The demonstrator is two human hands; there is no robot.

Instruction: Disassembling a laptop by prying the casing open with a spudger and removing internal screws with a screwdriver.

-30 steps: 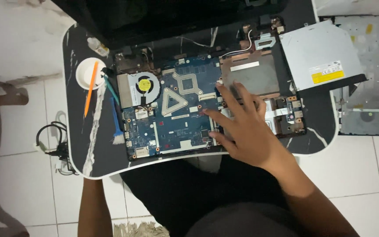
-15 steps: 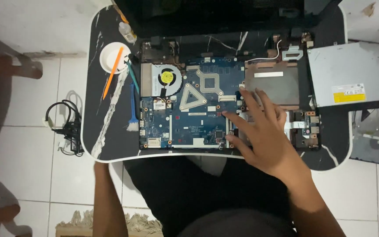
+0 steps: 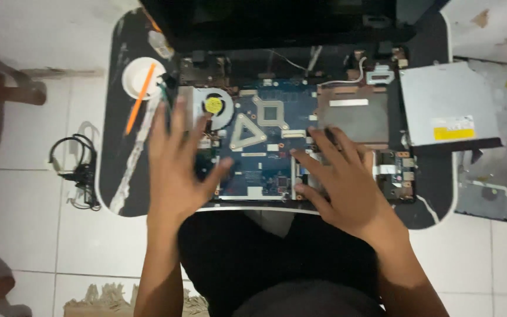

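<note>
Both hands lie spread over the opened laptop base (image 3: 300,88) on the small black lap table (image 3: 110,117). The left hand (image 3: 177,170) is flat with its fingers wide apart, covering the left near part of the blue motherboard (image 3: 265,147), fingertips reaching toward the cooling fan (image 3: 213,107) with its yellow hub. It holds nothing; whether the palm presses on the board or hovers just above it cannot be told, since the hand is blurred. The right hand (image 3: 341,188) is also open and empty, fingers fanned, resting on the right near edge of the board, its fingertips beside the grey hard-drive bay (image 3: 353,114).

Judging by this, the step in hand looks like taking hold of the motherboard at its two sides inside the chassis. Such a move calls for an even grip on both edges, and for care with the thin cables (image 3: 335,79) at the far side, which may be attached.

Right of the base lies the removed silver optical drive (image 3: 450,103), and past it, on the tiled floor, a grey cover panel (image 3: 494,188). At the far left of the table stands a small white dish (image 3: 139,76) with an orange tool (image 3: 139,100) across it. A black cable bundle (image 3: 77,170) lies on the floor to the left.
</note>
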